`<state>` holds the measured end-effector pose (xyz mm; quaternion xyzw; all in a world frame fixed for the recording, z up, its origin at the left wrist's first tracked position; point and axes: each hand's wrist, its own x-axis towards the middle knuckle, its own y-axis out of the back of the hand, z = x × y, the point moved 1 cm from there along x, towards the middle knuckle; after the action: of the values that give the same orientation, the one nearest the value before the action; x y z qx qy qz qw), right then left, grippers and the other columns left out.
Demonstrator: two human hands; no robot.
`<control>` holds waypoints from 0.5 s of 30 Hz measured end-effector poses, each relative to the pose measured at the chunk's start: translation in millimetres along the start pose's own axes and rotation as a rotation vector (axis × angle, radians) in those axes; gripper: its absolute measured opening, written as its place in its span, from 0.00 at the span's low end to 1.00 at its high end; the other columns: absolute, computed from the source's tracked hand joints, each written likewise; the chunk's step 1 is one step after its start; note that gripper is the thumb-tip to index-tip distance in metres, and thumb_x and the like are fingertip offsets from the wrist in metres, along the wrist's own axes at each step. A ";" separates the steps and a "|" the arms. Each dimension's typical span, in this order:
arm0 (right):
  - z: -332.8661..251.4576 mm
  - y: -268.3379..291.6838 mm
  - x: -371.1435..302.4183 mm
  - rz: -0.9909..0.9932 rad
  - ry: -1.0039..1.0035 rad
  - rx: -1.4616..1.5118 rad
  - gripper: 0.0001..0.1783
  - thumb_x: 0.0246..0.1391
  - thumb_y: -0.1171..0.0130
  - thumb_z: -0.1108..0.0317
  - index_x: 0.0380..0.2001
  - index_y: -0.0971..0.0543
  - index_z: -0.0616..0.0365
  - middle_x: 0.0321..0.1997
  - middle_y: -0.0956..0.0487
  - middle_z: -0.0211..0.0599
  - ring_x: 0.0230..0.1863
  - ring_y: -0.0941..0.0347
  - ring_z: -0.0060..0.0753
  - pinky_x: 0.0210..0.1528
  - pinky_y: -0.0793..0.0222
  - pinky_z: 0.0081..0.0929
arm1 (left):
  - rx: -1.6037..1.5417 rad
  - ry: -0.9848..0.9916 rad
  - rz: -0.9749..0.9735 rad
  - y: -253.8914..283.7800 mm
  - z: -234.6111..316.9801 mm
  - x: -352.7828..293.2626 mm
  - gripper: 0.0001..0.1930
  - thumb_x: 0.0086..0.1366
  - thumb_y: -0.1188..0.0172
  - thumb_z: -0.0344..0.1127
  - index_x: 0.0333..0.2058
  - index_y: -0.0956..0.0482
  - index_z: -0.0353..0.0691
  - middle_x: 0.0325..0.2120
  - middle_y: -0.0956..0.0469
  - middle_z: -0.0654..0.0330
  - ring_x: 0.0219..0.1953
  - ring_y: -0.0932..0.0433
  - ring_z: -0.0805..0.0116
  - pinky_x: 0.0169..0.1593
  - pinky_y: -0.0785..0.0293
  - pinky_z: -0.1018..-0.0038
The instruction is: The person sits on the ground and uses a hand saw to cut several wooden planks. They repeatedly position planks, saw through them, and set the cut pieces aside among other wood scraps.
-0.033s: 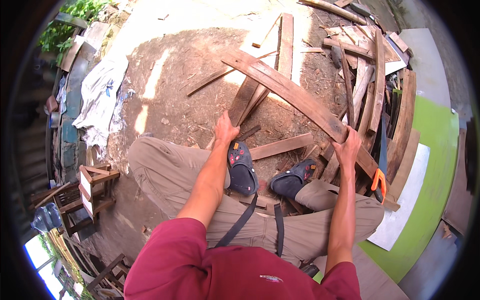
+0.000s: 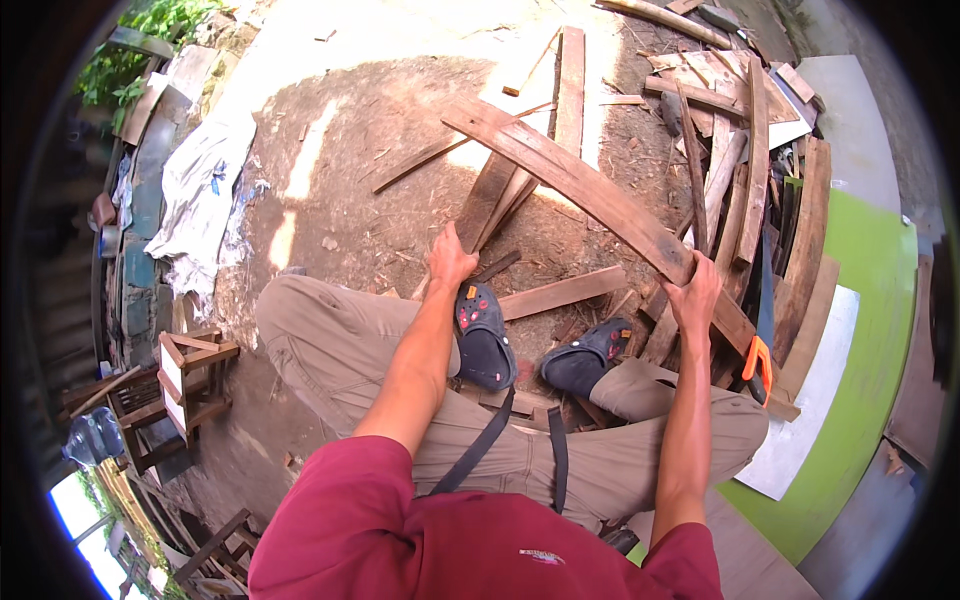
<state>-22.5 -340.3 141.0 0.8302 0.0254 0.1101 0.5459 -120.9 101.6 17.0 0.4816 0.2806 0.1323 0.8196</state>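
Observation:
With my right hand I grip a long brown wooden plank that slants from far middle to near right. Its near end reaches beside my right knee. My left hand is closed around the near end of a shorter plank, whose far part passes under the long one. My left fingertips are partly hidden. A handsaw with an orange handle stands near the long plank's near end. Another plank piece lies on the ground beyond my dark clogs.
A pile of planks lies at the right, beside a green and white sheet. One long board lies on the dirt ahead. At the left are a white cloth, a small wooden frame and a clear plastic bottle.

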 end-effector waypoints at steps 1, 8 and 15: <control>0.8 -0.1 0.3 0.005 0.002 0.002 0.44 0.31 0.20 0.67 0.56 0.27 0.61 0.54 0.23 0.46 0.60 0.29 0.52 0.65 0.40 0.46 | 0.000 0.007 -0.007 1.3 0.7 0.5 0.42 0.50 0.23 0.42 0.60 0.36 0.38 0.54 0.24 0.44 0.58 0.25 0.44 0.60 0.26 0.54; -1.4 -2.0 2.7 0.004 0.008 -0.019 0.45 0.32 0.19 0.66 0.57 0.27 0.61 0.55 0.23 0.47 0.60 0.29 0.53 0.64 0.40 0.46 | -0.004 -0.101 0.054 14.3 2.6 6.0 0.43 0.52 0.22 0.45 0.61 0.35 0.36 0.56 0.24 0.44 0.59 0.25 0.45 0.60 0.26 0.55; -5.1 -5.8 1.6 -0.016 0.026 -0.015 0.45 0.32 0.19 0.64 0.57 0.27 0.62 0.55 0.24 0.47 0.60 0.29 0.53 0.64 0.40 0.46 | 0.040 -0.164 0.101 8.3 -6.5 -0.9 0.47 0.53 0.24 0.51 0.65 0.38 0.37 0.61 0.27 0.48 0.63 0.27 0.49 0.63 0.29 0.53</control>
<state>-21.5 -333.1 137.9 0.8243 0.0382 0.1169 0.5527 -125.0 110.0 22.0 0.5204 0.1906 0.1282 0.8224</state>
